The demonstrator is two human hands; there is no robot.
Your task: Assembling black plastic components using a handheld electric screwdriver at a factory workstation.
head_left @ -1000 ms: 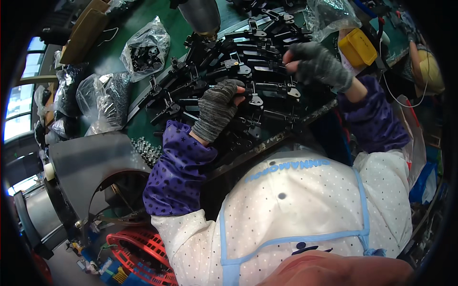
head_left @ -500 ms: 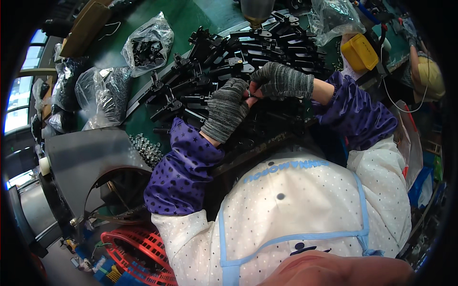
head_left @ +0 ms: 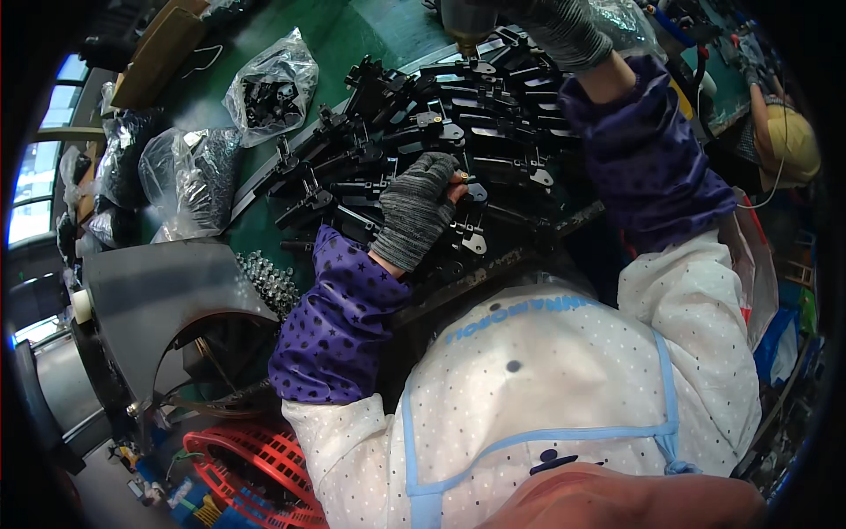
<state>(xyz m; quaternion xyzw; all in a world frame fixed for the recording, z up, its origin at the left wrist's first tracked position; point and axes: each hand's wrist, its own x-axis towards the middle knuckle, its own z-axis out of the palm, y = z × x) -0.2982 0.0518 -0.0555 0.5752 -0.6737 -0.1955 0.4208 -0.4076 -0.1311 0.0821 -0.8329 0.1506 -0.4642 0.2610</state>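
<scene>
My left hand (head_left: pixel 416 212), in a grey knit glove with bare fingertips, is closed on a black metal bracket (head_left: pixel 477 191) among the rows on the bench. A small brass-coloured fitting (head_left: pixel 463 177) shows at its fingertips. My right hand (head_left: pixel 564 33), gloved the same way, is stretched to the far edge of the view, beside a hanging power screwdriver (head_left: pixel 468 19) with a brass-coloured lower end. The right fingers are dark and partly cut off, so their grip is hidden. Many similar black metal assemblies (head_left: pixel 423 132) with silver tabs lie around my left hand.
A clear bag of small black parts (head_left: pixel 271 97) lies at the far left, with another plastic bag (head_left: pixel 198 181) nearer. Shiny small metal pieces (head_left: pixel 269 280) are heaped beside a grey metal hood (head_left: pixel 167 282). A red basket (head_left: pixel 256 463) stands lower left. Another person (head_left: pixel 784 137) is at far right.
My right hand has left my left hand and moved up and away to the far edge, beside the screwdriver. My left hand has stayed almost in place.
</scene>
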